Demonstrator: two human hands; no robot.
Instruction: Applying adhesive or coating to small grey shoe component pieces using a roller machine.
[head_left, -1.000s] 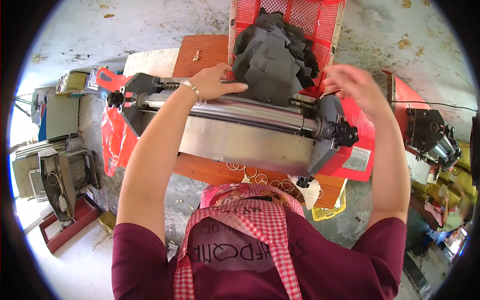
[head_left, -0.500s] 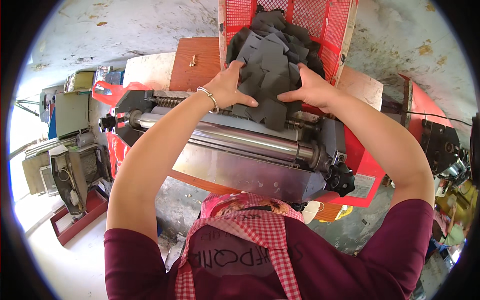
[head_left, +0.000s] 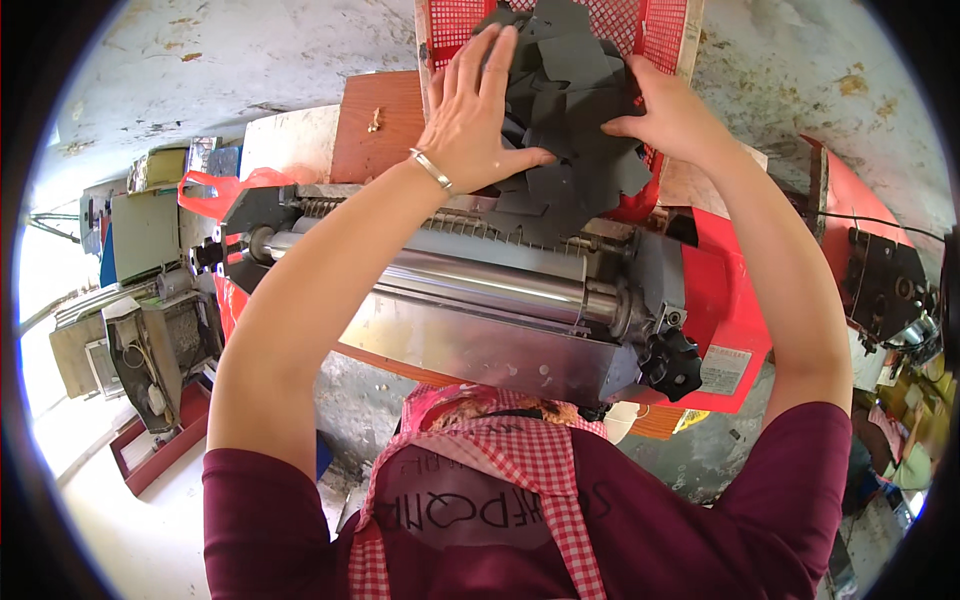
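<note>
Grey-and-red roller machine with polished steel cylinders [head_left: 480, 285]: lies directly below both sets of fingers, spanning the middle of the view; a black knob [head_left: 672, 362] sits at its right end, well below the right fingers, beside a red side housing [head_left: 725, 300].

Stained pale concrete floor [head_left: 200, 50]: surrounds the machine, far to the left and right of the fingers.

Red perforated plastic crate [head_left: 660, 25]: stands tilted just above and behind the fingers, at the top edge of the view; its mesh wall shows on both sides of the pile.

Pile of dark grey, irregularly cut flat sheet pieces [head_left: 575, 120]: fills the crate mouth and spills down onto the top of the machine; lies between and under both hands.

Brown wooden board [head_left: 375, 125]: just left of the left fingers, resting behind the machine.

Old grey metal units and boxes [head_left: 150, 330]: well apart, far left and below the left fingers.

Left hand [head_left: 475, 110]: laid flat on the left side of the grey pile, fingers [head_left: 490, 55] spread and extended upward, thumb reaching right across a piece; pressing on the pieces rather than closed round any.

Right hand [head_left: 675, 115]: on the right side of the pile, fingers curled onto the pieces, thumb pointing left; whether it pinches a piece cannot be told.

Silver metal bangle [head_left: 432, 170]: round the left wrist, just below the left fingers.
</note>
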